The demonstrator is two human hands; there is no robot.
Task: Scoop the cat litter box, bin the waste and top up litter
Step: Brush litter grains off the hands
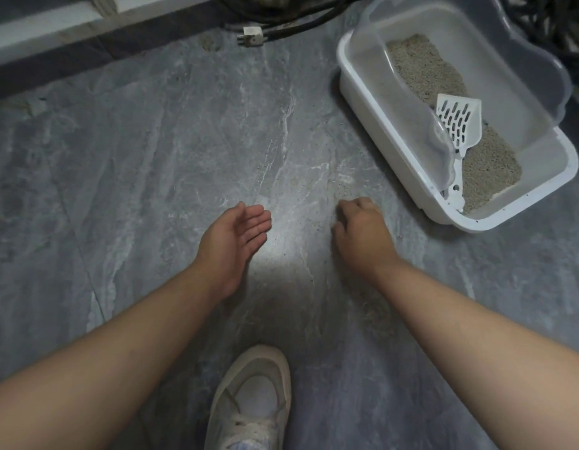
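The step in hand looks like gathering stray litter off the floor (152, 141) rather than scooping. The right hand (362, 232) is knuckles-up with its fingers curled down onto the stone, just short of the box (372, 102); whether those fingers pinch any grains cannot be told, since they are tucked underneath. The left hand (236, 235) sits palm-up and cupped, fingers relaxed and holding nothing visible, well placed to act as a pan. Loose grains (346, 190) speckle the floor between the right hand and the box's near corner. To do this well, sweep toward the cupped palm in short strokes, keeping the palm's edge flat on the floor so grains do not slip under it, then tip the catch away. The scoop (458, 125) lies inside the box, leaning on the litter (424, 66) with its handle toward the near corner, untouched. A clear hood (509, 43) shields the far side, so reach from the open near end. A shoe (252, 397) stands close; avoid treading grains.
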